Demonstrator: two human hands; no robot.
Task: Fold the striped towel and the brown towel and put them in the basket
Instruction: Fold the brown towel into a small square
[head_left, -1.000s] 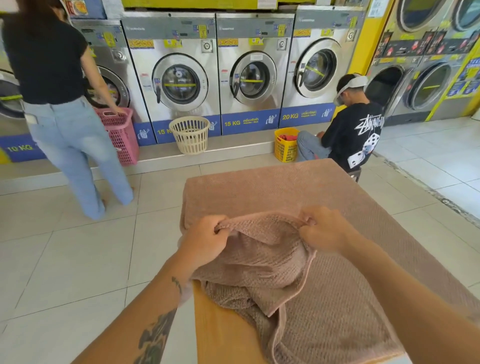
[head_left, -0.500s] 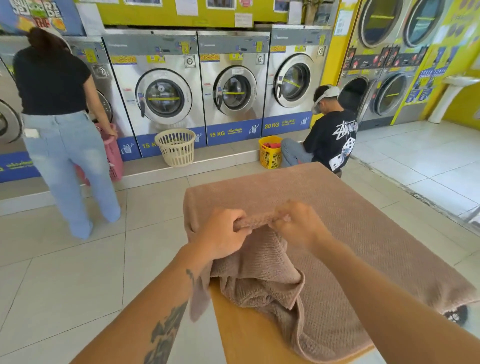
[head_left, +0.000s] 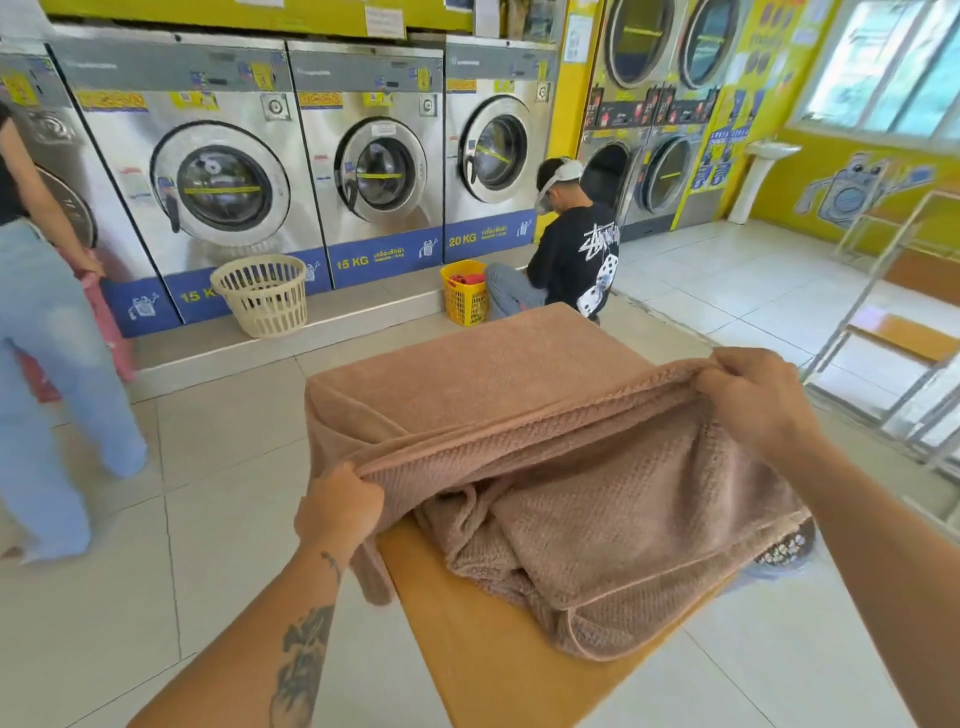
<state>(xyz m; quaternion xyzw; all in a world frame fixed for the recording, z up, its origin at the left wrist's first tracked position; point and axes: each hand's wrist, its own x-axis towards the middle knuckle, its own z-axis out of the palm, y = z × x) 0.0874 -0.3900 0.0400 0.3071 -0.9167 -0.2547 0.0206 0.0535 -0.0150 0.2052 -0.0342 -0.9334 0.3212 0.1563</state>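
Hands now well apart, versus nearly touching earlier. Left hand (head_left: 340, 506) and right hand (head_left: 753, 395) each pinch the brown towel (head_left: 597, 499) edge, stretched taut above the wooden table (head_left: 493, 654); the rest stays draped there.

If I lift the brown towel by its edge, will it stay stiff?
Likely floppy: the brown towel sags and bunches between the left hand and right hand. Its thick, textured weave suggests little slipping and some weight.
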